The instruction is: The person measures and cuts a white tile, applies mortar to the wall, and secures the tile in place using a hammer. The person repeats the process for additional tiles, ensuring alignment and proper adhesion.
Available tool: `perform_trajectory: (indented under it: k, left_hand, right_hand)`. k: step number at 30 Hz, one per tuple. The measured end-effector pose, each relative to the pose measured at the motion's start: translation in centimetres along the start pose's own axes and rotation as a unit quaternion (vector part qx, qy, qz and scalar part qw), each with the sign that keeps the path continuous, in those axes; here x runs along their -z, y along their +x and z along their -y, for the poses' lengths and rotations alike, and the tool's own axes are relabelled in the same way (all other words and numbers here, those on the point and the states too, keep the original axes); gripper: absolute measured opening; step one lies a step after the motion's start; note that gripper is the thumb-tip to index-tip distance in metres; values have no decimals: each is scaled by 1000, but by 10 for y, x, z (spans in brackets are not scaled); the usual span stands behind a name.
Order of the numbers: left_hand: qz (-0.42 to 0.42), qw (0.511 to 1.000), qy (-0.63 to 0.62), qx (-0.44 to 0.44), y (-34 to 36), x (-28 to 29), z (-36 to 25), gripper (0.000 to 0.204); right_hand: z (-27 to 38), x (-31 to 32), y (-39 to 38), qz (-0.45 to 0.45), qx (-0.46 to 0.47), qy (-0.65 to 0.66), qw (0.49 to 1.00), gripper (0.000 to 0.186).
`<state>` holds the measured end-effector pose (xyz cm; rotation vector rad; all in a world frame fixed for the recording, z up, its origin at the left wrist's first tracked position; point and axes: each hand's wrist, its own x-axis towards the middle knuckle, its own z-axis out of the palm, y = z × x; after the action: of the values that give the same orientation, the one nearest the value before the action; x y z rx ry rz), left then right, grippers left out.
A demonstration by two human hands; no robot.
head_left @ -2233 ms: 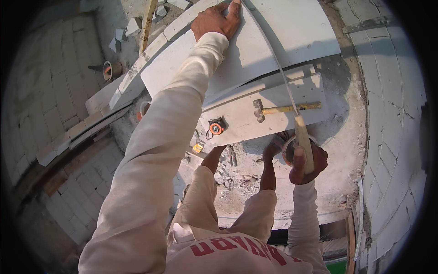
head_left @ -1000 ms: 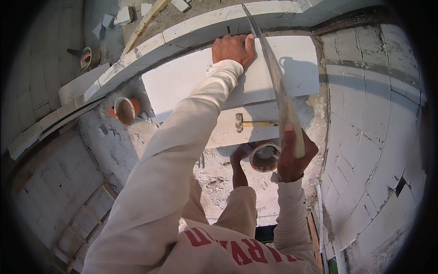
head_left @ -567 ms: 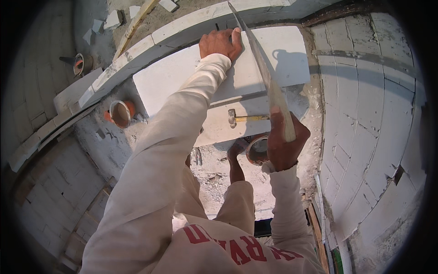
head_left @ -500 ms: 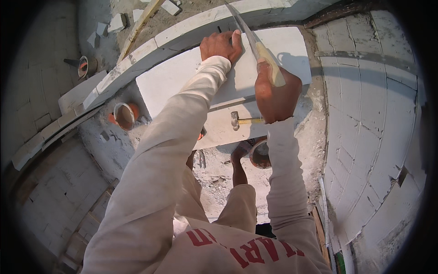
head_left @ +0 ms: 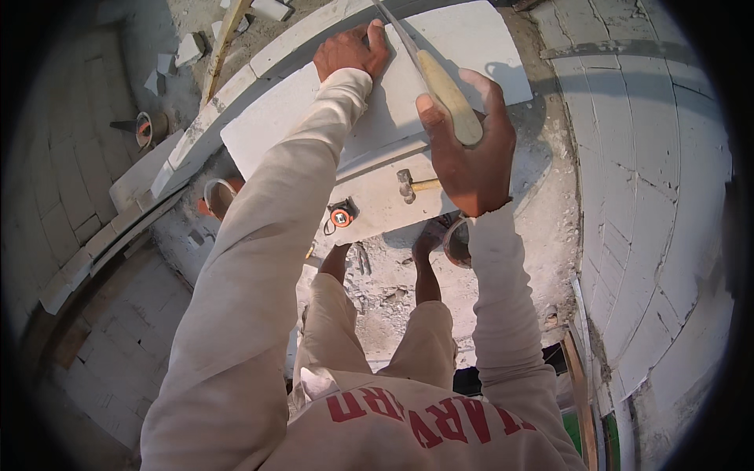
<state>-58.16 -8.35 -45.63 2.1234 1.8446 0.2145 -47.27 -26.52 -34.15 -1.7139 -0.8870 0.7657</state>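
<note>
A large white building block (head_left: 397, 114) lies in front of me. On its top, near the far edge, rests my left hand (head_left: 351, 53), its fingers curled over and gripping the block. My right hand (head_left: 475, 157) has a handsaw (head_left: 449, 94) by its pale handle. Thumb and forefinger are spread loosely around that handle, while the other fingers are hidden. The blade points away from me over the block, just right of my left hand; its tip runs out of view. On the lower pale slab (head_left: 377, 208) nearer me lie a hammer (head_left: 406, 187) and an orange-and-black tape measure (head_left: 341, 216).
A curved low block wall (head_left: 212, 110) runs along the far left. Beside it stands an orange bucket (head_left: 221, 196). Another bucket (head_left: 457, 242) is near my foot. A white block wall (head_left: 628, 157) rises on the right. Broken block pieces (head_left: 190, 49) lie beyond the low wall.
My right thumb and forefinger have opened from a closed grip around the saw handle. The view has shifted, bringing the tape measure fully into sight. My left hand stays on the block.
</note>
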Motion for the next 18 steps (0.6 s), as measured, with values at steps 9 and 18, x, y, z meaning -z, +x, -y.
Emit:
perform_trajectory:
  k: [9,18]
  left_hand:
    - [5,997,76,23,-1,-15,4,63]
    - [-59,994,83,-37,28,-33,21,64]
  right_hand:
    - [-108,67,-145,34,-11,-33,999,43]
    - [-154,25,-103,-16,128,70,989,71]
